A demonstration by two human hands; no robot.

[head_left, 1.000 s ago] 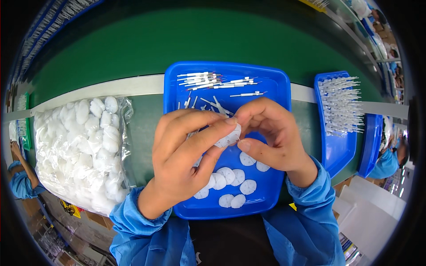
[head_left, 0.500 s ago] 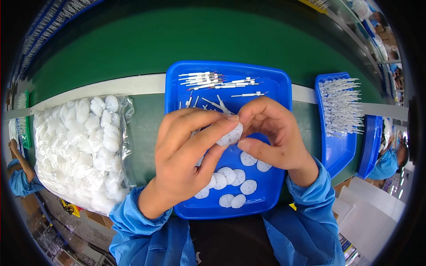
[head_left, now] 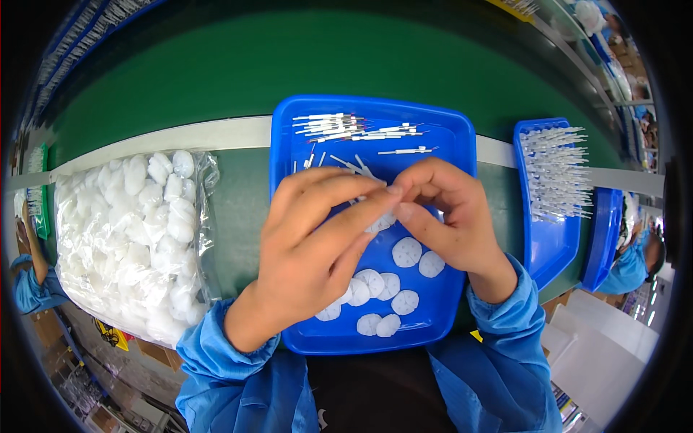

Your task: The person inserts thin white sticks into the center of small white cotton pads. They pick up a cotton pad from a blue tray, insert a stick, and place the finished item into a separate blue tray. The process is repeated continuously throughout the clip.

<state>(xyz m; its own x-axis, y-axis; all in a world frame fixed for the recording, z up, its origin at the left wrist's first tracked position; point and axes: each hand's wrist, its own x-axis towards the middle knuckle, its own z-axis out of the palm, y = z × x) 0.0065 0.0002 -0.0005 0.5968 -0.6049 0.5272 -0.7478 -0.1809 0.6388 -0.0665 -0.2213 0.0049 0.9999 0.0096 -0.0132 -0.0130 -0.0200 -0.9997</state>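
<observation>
My two hands meet above the blue tray (head_left: 447, 325). The fingers of my left hand (head_left: 303, 245) are closed around a white round disc (head_left: 382, 221), mostly hidden beneath them. Against the left fingertips, my right hand (head_left: 447, 216) is pinched, thumb near index finger; what it grips is too small or hidden to make out. Below the hands, several loose white discs (head_left: 406, 252) with fine lines lie in the tray. Thin white rod-like pieces (head_left: 332, 126) are spread along its far end, some partly covered by my left hand.
A clear plastic bag (head_left: 130, 245) full of white rounded pieces lies left of the tray. On the right stands another blue tray (head_left: 548, 245) with many white rods. The green table (head_left: 325, 58) stretches beyond; co-workers' blue sleeves (head_left: 32, 289) show at the edges.
The fingertips of both hands have come together, and the disc is now more covered by my left fingers. The tray has shifted very slightly away from me.
</observation>
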